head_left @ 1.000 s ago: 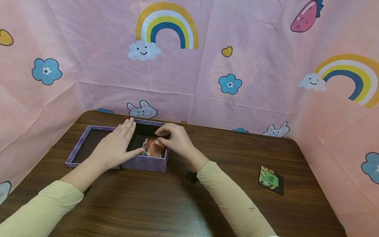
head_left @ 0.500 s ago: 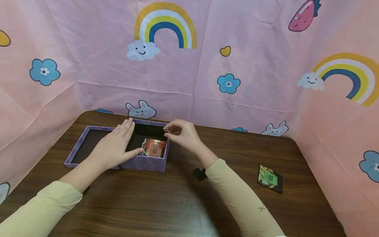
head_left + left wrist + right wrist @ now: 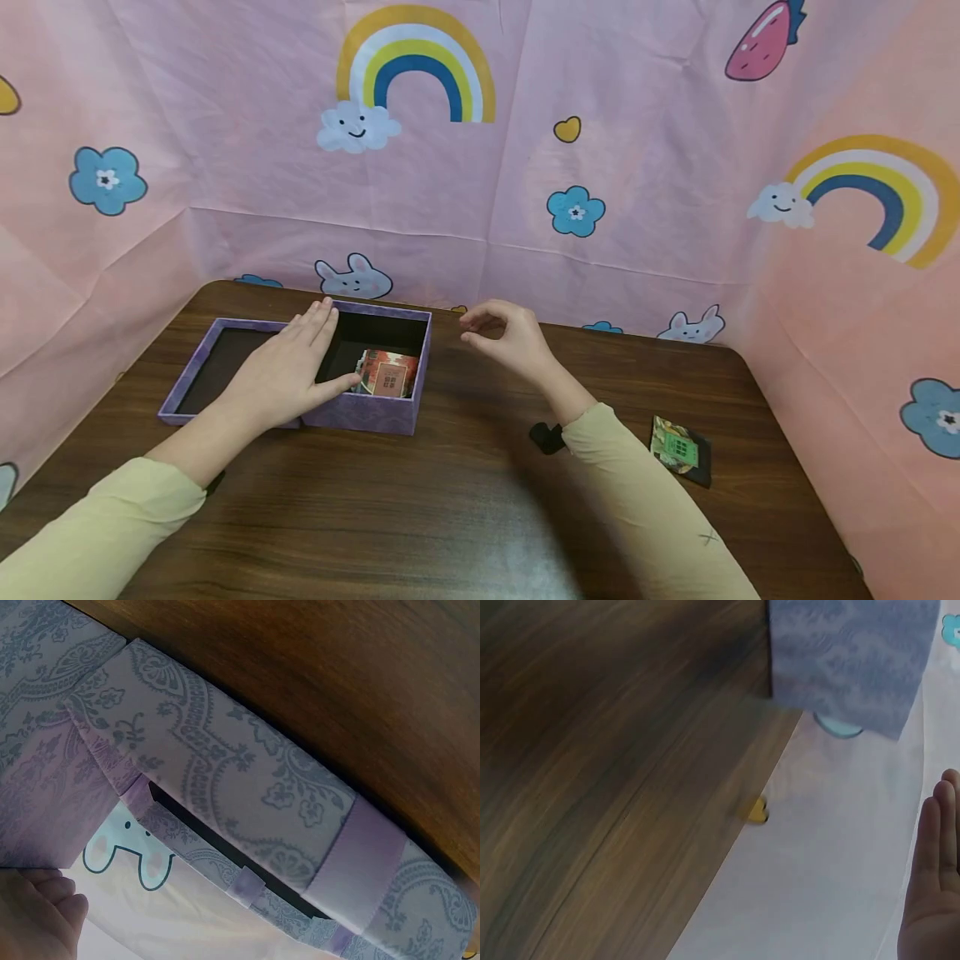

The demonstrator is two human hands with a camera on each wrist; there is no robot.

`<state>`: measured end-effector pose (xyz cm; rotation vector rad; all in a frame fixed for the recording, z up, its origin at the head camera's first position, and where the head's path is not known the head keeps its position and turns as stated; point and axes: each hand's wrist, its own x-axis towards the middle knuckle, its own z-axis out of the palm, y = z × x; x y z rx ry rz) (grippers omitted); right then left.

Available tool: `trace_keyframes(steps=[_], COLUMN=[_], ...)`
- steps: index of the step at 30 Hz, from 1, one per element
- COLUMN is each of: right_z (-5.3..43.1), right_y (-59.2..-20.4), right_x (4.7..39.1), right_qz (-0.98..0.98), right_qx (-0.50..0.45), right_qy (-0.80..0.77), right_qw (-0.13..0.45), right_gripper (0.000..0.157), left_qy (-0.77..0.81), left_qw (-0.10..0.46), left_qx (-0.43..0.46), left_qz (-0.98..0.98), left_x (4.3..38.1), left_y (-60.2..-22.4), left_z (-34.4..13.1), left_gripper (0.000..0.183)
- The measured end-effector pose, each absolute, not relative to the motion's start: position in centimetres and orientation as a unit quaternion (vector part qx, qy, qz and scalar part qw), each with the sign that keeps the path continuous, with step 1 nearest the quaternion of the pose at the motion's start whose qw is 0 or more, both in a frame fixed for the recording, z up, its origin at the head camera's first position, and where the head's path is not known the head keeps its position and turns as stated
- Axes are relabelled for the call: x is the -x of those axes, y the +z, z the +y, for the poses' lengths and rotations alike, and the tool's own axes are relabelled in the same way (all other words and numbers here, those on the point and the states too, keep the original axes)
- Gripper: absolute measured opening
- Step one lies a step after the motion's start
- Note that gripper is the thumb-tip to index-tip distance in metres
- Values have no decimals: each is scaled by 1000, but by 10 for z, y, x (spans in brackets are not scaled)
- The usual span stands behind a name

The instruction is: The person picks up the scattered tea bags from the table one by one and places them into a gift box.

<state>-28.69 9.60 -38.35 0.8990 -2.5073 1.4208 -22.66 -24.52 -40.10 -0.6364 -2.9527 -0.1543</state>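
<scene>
A purple patterned box (image 3: 367,415) sits at the back left of the table, its lid (image 3: 187,375) folded out flat to the left. Inside, a red square packet (image 3: 393,372) lies at the front right of the black interior. My left hand (image 3: 281,375) rests with straight fingers across the box's left side, where lid and box meet, its thumb reaching toward the packet. Nothing is in my right hand (image 3: 513,342), held just right of the box with fingers loosely bent. The right wrist view shows the box's outer wall (image 3: 847,660) beyond that hand.
A green-labelled square packet (image 3: 678,448) with a dark edge lies on the right of the wooden table (image 3: 420,517). Pink printed cloth (image 3: 660,167) hangs behind the table and along its sides.
My right hand has drawn out of the box and moved right, over its right edge and past it. My left hand has stayed in place; the red packet remains in the box.
</scene>
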Motion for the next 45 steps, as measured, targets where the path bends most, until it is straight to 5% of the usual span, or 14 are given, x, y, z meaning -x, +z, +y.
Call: trace_keyframes(steps=[25,45], right_z=[229,324], right_y=[-389,-391], right_x=[266,224], right_qz=[-890,-936], right_qx=[-196,-113], right_qy=[403,332], right_qw=[81,27], right_gripper=[19,33], left_qy=[-55,-64], left_qw=[60,76], left_qx=[212,215], left_qz=[-974,-972], left_x=[226,224], left_y=[-401,-406], left_z=[-246,-246], left_gripper=[105,106])
